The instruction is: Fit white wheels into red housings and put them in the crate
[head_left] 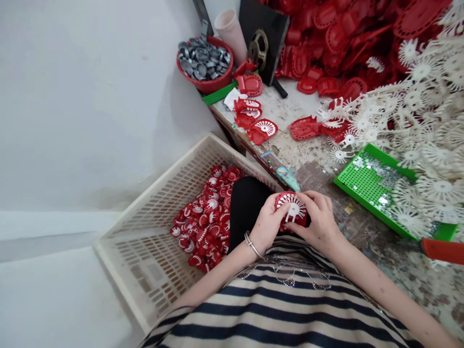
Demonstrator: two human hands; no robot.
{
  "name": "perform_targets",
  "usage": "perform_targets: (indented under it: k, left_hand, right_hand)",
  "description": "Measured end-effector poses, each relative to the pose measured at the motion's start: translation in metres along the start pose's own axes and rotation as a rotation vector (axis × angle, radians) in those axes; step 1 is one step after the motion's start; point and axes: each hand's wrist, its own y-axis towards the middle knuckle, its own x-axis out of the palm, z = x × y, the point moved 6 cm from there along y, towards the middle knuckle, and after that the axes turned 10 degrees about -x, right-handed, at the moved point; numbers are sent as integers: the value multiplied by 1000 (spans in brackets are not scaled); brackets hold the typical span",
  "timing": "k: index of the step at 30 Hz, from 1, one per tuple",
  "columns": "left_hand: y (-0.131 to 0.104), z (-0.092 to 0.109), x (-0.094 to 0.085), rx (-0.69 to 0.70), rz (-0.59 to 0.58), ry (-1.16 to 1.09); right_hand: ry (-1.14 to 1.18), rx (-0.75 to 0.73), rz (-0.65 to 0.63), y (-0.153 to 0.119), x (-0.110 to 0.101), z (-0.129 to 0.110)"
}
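Both hands meet over my lap around one red plastic piece that carries a white fan-shaped piece with thin prongs on its face. My left hand grips its left side, the thumb pressing on the white fan. On the right side, my right hand holds the same red piece with fingers along the top edge and thumb near the lower edge. The underside of the red piece is hidden.
A plastic crate at left holds red-and-white pieces. On the worktable are red parts, white fans, a green tray with small metal bits, a red bowl of metal discs, and an orange handle.
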Motion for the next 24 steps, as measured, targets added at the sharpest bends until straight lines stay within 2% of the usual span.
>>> perform_targets:
  k: [6,9,24]
  left_hand:
    - [-1,-4,6,-76,-65,-34]
    - [-1,-5,6,-65,-87,-34]
    - [-2,-4,4,-44,-18,-12]
  right_hand:
    - [-5,19,-4,-3,-3,2]
    - [-4,7,-13,-2,-4,0]
    - [32,-7,-24,-6,2,-4]
